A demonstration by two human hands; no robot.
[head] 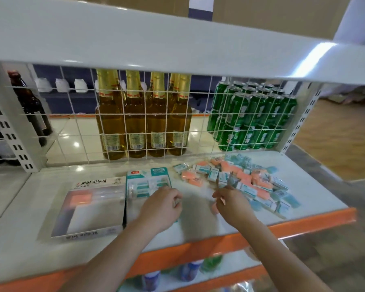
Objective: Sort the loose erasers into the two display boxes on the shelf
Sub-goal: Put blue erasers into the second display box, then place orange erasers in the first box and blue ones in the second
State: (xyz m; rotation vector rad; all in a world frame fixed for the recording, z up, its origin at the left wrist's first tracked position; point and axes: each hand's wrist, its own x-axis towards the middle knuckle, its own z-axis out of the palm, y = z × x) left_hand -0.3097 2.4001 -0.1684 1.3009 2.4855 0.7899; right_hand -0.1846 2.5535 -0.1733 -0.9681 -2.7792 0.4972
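Two display boxes stand on the white shelf: a white box (86, 211) on the left holding a few orange erasers in its back row, and a teal box (148, 182) beside it with teal-sleeved erasers. A heap of loose erasers (240, 180), orange and teal mixed, lies at the right. My left hand (162, 207) hovers over the teal box's front with its fingers curled; what it holds is hidden. My right hand (230, 205) is at the heap's near-left edge and pinches an orange eraser (215, 207).
A wire grid backs the shelf; behind it stand amber bottles (143, 114), green cans (253, 119) and a dark bottle (30, 108). The shelf's orange front edge (303, 222) runs below my hands. An upper shelf (177, 43) overhangs. More goods sit on the lower shelf.
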